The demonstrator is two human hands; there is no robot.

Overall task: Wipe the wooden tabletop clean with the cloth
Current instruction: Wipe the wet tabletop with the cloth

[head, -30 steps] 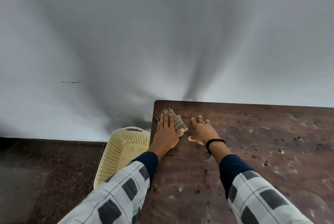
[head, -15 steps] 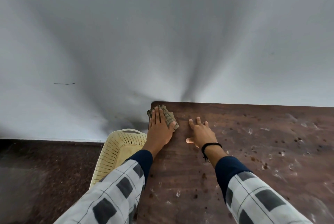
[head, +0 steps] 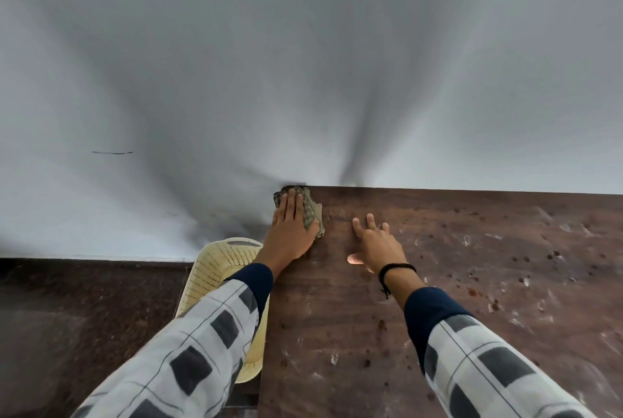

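Stained wooden counter (head: 337, 333) against grey wall (head: 303, 63). Left grip (head: 290, 232), fingers straight, presses cloth (head: 310, 212) onto far-left corner. Right grip (head: 377, 245) flat, fingers spread, on counter just beside.

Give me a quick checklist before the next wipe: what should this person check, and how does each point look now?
1. Cloth under the left hand, fingers flat on it: ok.
2. Cloth reaches the tabletop's far left corner: ok.
3. Right hand flat on the wood, apart from the cloth: ok.
4. Spots to the right wiped away: not ok.
5. Cloth damp enough: cannot tell.
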